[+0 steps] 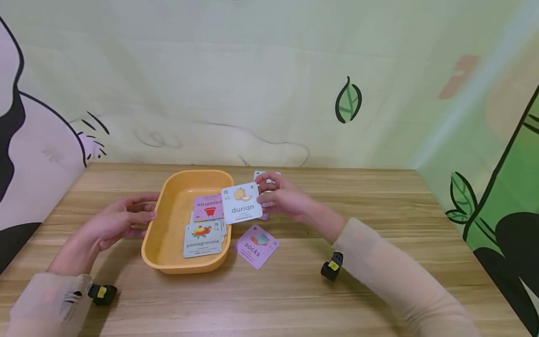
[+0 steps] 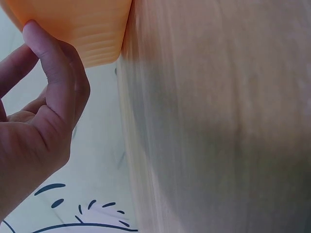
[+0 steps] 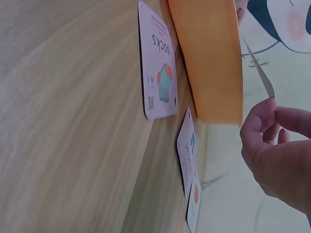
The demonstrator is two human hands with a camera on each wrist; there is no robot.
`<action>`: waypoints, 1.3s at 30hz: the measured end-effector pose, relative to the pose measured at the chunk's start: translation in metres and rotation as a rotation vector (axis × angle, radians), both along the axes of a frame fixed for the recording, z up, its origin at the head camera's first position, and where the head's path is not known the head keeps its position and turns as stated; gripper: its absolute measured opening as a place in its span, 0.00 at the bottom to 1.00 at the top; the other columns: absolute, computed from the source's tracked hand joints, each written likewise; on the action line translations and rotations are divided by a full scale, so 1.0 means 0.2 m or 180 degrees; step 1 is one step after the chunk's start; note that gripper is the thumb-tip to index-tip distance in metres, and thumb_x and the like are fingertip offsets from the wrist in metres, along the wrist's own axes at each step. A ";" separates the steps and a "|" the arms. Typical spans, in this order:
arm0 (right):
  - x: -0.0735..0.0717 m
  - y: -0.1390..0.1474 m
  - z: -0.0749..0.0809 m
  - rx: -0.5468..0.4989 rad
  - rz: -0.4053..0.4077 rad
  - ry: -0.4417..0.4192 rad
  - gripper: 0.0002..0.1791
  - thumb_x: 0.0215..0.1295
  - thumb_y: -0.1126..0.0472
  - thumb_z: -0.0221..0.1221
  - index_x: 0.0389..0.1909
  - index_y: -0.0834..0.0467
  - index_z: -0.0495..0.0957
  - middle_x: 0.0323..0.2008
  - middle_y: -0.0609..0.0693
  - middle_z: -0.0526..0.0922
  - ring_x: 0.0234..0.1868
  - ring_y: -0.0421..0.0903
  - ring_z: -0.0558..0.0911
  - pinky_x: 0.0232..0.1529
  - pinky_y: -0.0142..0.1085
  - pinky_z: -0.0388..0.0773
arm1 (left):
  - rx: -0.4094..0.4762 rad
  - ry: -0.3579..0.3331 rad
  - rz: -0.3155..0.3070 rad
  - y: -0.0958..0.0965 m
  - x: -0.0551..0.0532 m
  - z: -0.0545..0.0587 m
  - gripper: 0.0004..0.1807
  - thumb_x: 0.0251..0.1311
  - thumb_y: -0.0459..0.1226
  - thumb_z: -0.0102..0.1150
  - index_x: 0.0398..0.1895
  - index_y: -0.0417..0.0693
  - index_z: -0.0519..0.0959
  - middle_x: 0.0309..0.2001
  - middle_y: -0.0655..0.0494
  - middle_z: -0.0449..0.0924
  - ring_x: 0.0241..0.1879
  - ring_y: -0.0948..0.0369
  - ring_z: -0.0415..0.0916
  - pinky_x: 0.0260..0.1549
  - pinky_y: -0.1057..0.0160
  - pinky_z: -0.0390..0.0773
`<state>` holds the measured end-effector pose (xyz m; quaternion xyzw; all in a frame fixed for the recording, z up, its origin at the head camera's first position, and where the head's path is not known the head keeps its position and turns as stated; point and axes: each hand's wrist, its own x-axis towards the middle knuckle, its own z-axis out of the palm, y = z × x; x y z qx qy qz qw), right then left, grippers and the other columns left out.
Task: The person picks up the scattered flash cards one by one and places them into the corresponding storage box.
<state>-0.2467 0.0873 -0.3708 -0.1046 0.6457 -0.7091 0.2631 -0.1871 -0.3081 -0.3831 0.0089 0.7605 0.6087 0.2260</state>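
In the head view my right hand pinches a white durian flash card by its right edge, holding it over the right rim of a yellow-orange tray. The right wrist view shows this card nearly edge-on, between thumb and fingers. My left hand rests its fingertips against the tray's left side. In the left wrist view a digit touches the outer wall of the tray. Inside the tray lie a pomegranate card and a pink pajamas card, overlapping other cards.
A pink socks card lies on the wooden table, right of the tray. More cards lie behind my right hand, including a white one near the back. A printed cloth wall rises behind the table.
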 end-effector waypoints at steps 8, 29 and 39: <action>0.01 -0.10 -0.01 0.0079 -0.0008 0.0057 0.23 0.63 0.80 0.57 0.58 0.62 0.70 0.43 0.55 0.77 0.37 0.49 0.80 0.34 0.34 0.81 | 0.0007 0.0007 0.0013 0.00 0.00 0.00 0.37 0.77 0.33 0.52 0.80 0.32 0.47 0.64 0.36 0.66 0.48 0.58 0.82 0.47 0.54 0.84; 0.07 -0.30 -0.04 0.0138 -0.0155 0.0070 0.22 0.63 0.79 0.62 0.58 0.66 0.74 0.41 0.56 0.78 0.38 0.49 0.82 0.42 0.40 0.86 | 0.0011 0.0023 0.0006 -0.01 0.00 -0.01 0.37 0.77 0.33 0.53 0.80 0.33 0.47 0.61 0.39 0.66 0.46 0.58 0.82 0.46 0.54 0.85; 0.07 -0.32 -0.04 0.0553 -0.0301 0.0407 0.21 0.59 0.77 0.68 0.53 0.67 0.76 0.34 0.53 0.78 0.33 0.45 0.78 0.36 0.34 0.83 | 0.0011 0.0020 -0.0004 -0.01 -0.01 -0.01 0.37 0.76 0.33 0.53 0.80 0.33 0.47 0.58 0.42 0.68 0.46 0.58 0.82 0.46 0.54 0.85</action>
